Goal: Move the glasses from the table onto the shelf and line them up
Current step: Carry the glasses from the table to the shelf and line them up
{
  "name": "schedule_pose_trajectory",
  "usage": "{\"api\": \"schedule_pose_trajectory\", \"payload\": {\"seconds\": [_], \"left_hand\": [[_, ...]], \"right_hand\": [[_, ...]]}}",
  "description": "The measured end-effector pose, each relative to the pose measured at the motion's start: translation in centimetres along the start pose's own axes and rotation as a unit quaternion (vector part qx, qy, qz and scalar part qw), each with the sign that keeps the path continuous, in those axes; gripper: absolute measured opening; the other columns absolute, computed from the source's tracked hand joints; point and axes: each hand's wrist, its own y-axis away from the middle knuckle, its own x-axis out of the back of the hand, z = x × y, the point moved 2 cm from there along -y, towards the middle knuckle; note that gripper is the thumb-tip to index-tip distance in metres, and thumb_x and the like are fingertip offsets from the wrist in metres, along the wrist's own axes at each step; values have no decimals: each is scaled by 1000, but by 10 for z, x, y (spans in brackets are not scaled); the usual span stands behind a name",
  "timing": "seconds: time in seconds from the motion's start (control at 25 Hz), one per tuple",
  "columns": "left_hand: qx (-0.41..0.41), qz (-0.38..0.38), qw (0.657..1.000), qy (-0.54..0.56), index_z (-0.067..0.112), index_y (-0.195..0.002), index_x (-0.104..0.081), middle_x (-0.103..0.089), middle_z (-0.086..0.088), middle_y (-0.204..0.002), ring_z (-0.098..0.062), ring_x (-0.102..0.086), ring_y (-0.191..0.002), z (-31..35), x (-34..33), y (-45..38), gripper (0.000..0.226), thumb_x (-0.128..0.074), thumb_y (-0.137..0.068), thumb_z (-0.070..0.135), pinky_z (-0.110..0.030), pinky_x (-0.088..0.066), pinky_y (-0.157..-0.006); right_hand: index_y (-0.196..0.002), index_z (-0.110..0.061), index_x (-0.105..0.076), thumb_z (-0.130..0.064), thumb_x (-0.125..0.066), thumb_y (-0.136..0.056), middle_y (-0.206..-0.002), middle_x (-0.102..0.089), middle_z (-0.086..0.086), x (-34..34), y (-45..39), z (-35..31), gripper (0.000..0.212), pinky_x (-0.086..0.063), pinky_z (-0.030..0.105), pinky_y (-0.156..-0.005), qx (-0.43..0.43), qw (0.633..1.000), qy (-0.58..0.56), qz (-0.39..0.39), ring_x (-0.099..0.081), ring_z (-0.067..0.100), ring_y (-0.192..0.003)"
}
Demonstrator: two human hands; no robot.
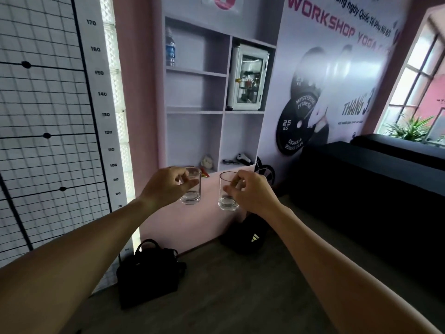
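Hands [166, 186] [252, 191], fingers gripping clear cylindrical glasses [191, 186] [227, 192], matte lilac shelf [195, 112] behind.

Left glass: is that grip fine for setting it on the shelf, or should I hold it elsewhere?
Keep it. The left hand pinches the left glass by its upper wall from the side, leaving the upright tumbler's flat base free to land. Probably avoid gripping lower: fingers would meet the shelf first.
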Motion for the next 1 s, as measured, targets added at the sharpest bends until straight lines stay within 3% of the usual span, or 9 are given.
{"api": "schedule_pose_trajectory", "payload": {"seconds": [0.12, 0.28, 0.4, 0.52, 0.72, 0.88, 1.0], "left_hand": [[-8, 9, 1000, 13, 23, -76, -67, -71, 14, -86, -12, -64, -80, -23, -32, -60, 29, -71, -83, 51, -30, -49, -72], [-8, 1, 1000, 2, 23, -74, -66, -70, 3, -82, -21, -65, -77, -54, -67, -154, 35, -67, -81, 57, -40, -54, -73], [-16, 9, 1000, 4, 26, -75, -65, -70, 3, -83, -22, -65, -79, -68, -81, -214, 39, -61, -75, 65, -38, -54, -74], [-19, 23, 1000, -10, 24, -79, -67, -71, 7, -84, -17, -66, -82, -82, -96, -273, 46, -59, -75, 69, -36, -51, -75], [-29, 42, 998, -39, 23, -84, -69, -72, 8, -86, -14, -66, -81, -102, -113, -344, 46, -59, -79, 68, -37, -53, -75], [-22, 70, 994, -83, 18, -81, -69, -71, 2, -85, -19, -65, -81, -122, -119, -396, 43, -62, -82, 60, -38, -53, -75], [-21, 97, 990, -105, 16, -74, -65, -69, 2, -79, -19, -64, -75, -132, -118, -432, 51, -54, -80, 65, -40, -53, -72]], "right_hand": [[-77, -23, -64, -39, -75, -80, -80, -69, -1, -8, -58, 31, 19, -52, 32, -72, 0, 1000, 7, -3, -63, 17, -77], [-78, -25, -64, -39, -74, -80, -83, -69, -3, -16, -149, 70, 17, -47, 26, -66, 0, 1000, 28, 4, -62, 15, -78], [-73, -31, -60, -40, -74, -80, -81, -67, -6, -22, -206, 93, 18, -39, 21, -58, 0, 1000, 27, 15, -59, 12, -75], [-73, -32, -59, -43, -73, -81, -82, -68, -6, -29, -261, 116, 19, -42, 24, -62, -2, 1000, 23, 16, -62, 14, -76], [-74, -31, -59, -41, -73, -82, -73, -63, -11, -45, -344, 155, 20, -38, 20, -54, 29, 1000, 10, 4, -59, 10, -68], [-79, -22, -66, -38, -74, -82, -78, -68, -5, -66, -419, 180, 18, -51, 28, -64, 72, 997, -15, -14, -64, 14, -73], [-75, -26, -63, -37, -74, -81, -81, -70, -2, -77, -475, 190, 16, -49, 28, -65, 113, 992, -46, -31, -65, 17, -77]]}}
